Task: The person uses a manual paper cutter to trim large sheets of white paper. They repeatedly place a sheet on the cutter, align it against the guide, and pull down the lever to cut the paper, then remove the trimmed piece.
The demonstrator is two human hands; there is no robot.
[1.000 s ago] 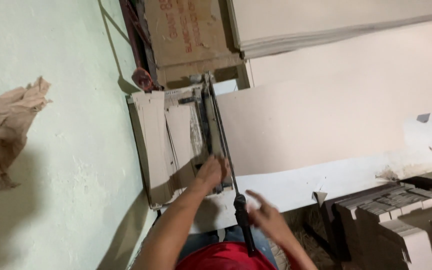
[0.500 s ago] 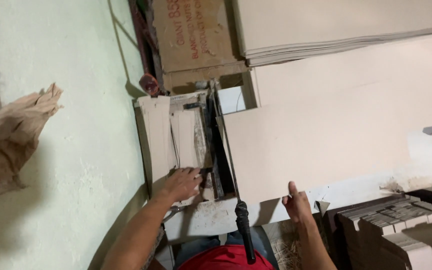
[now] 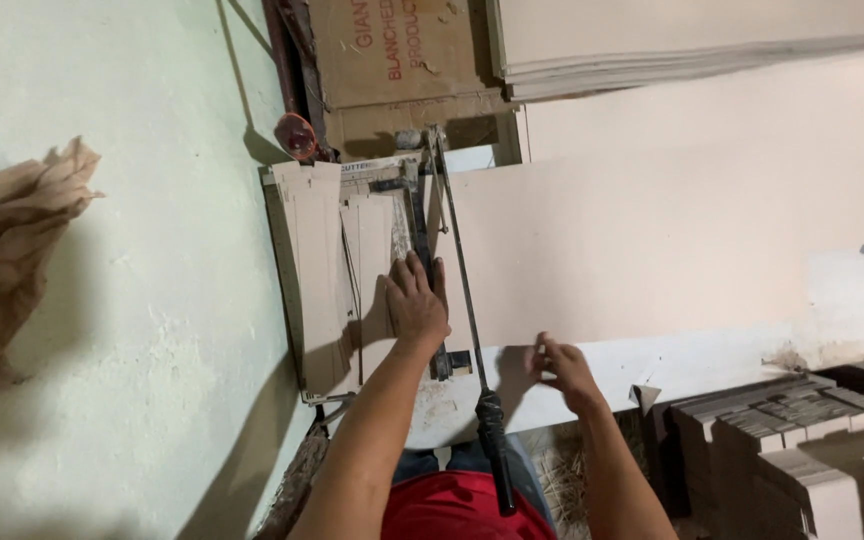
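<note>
From the head camera, looking straight down: a paper cutter sits at the edge of a white bench, hard against a pale green wall. The left hand lies flat, fingers spread, pressing down on the sheet just beside the cutter's clamp bar, not gripping anything; the flat press looks meant to keep the board from creeping at the cutting line. The right hand sits at the near edge of the large cream board, fingers loosely curled against that edge; it is slightly blurred, so I cannot tell whether it pinches the edge or only nudges it. The board lies flat across the bench, its left edge running under the long blade arm, which stands raised with its black handle hanging free near the person's lap, untouched by either hand. The board looks plain, matte, stiff and unmarked. Narrow cut strips lie on the cutter's left side. Stacks of brown cardboard pieces stand at lower right, more sheets piled at the top.
</note>
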